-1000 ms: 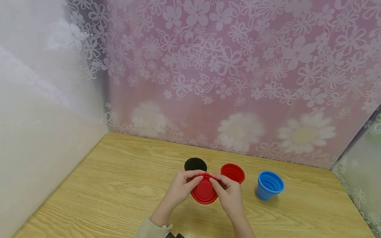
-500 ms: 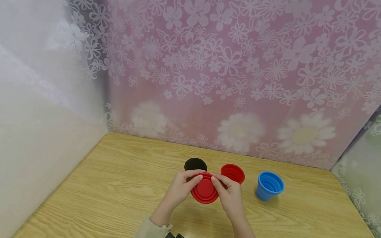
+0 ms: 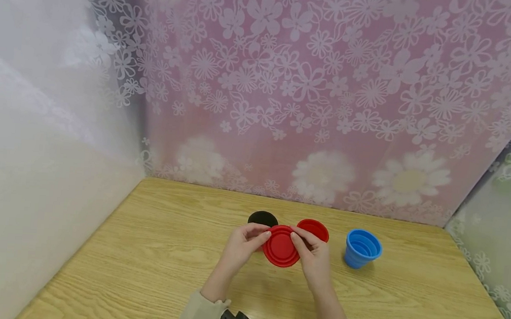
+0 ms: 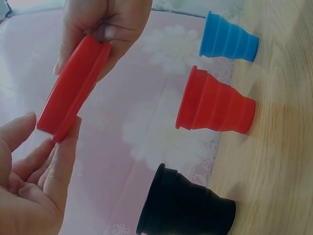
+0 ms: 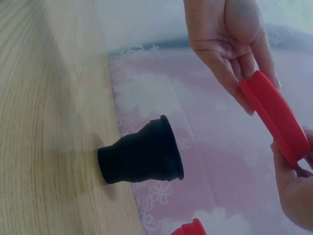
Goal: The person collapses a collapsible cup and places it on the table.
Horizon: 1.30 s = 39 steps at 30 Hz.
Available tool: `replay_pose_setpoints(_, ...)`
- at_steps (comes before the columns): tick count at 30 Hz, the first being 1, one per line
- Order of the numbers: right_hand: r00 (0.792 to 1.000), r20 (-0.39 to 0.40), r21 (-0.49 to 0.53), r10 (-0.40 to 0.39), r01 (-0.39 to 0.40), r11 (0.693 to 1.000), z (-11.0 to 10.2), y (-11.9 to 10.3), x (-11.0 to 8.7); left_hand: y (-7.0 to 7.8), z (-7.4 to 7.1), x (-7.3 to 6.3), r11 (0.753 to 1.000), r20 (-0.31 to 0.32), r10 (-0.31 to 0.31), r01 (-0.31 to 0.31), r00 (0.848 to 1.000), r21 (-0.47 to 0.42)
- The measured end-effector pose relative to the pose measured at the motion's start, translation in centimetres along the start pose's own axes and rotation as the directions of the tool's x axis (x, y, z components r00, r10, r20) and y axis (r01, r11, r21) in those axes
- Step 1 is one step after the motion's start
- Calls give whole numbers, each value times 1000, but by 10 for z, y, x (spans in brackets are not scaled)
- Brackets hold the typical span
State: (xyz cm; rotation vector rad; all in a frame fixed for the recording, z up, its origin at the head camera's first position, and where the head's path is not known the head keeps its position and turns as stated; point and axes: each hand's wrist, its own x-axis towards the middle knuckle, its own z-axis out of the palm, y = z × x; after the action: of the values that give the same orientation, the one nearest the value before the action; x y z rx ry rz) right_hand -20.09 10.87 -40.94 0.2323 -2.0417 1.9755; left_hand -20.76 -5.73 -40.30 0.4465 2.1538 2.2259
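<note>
Between both hands, above the table, a collapsed red folding cup [image 3: 282,246] shows its concentric rings in the head view. My left hand [image 3: 240,245] has thumb and fingers about its left edge; in the left wrist view that thumb lies just beside the collapsed cup [image 4: 73,93], with the fingers at its lower end. My right hand [image 3: 314,257] pinches the upper right edge, thumb on the near face. Seen edge-on in the right wrist view, the collapsed cup [image 5: 276,117] is a thick disc with a projecting rim.
Behind the hands stand a black folding cup [image 3: 262,218] and a red one [image 3: 315,230], both expanded and partly covered in the head view. A blue expanded cup [image 3: 362,248] stands farther right. The wooden table [image 3: 165,237] meets a flowered pink curtain [image 3: 259,105] at the back.
Both hands and the collapsed cup have moved slightly up and to the right. The left thumb has slid from the cup's face to its left edge. The standing cups stay put.
</note>
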Motion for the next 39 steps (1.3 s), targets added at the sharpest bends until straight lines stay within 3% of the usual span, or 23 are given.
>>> replay_pose_setpoints(4,998,-61,9,0,0,1000,-3,-2,1,-11,-3,5,1000,6,-10,10,1000,17)
replay_pose_setpoints(10,995,-101,0,0,0,1000,-4,-3,1,-15,-4,5,996,32,-36,34,999,80)
replay_pose_setpoints(15,996,-88,3,20,-20,1000,-5,-3,0,-11,-3,2,996,39,-55,52,998,67)
replay_pose_setpoints(18,996,-71,-5,52,-52,999,-7,-3,0,-1,-2,-1,997,38,-44,41,998,69)
replay_pose_setpoints(23,990,-51,-39,132,-134,990,-13,-4,3,15,-1,-6,996,-2,-10,10,1000,83)
replay_pose_setpoints(30,987,4,-44,161,-160,986,-16,-6,7,19,-7,-5,997,-108,-14,22,994,74)
replay_pose_setpoints(39,985,25,-130,172,-167,977,-15,-6,6,19,-9,-4,998,-106,4,2,994,60)
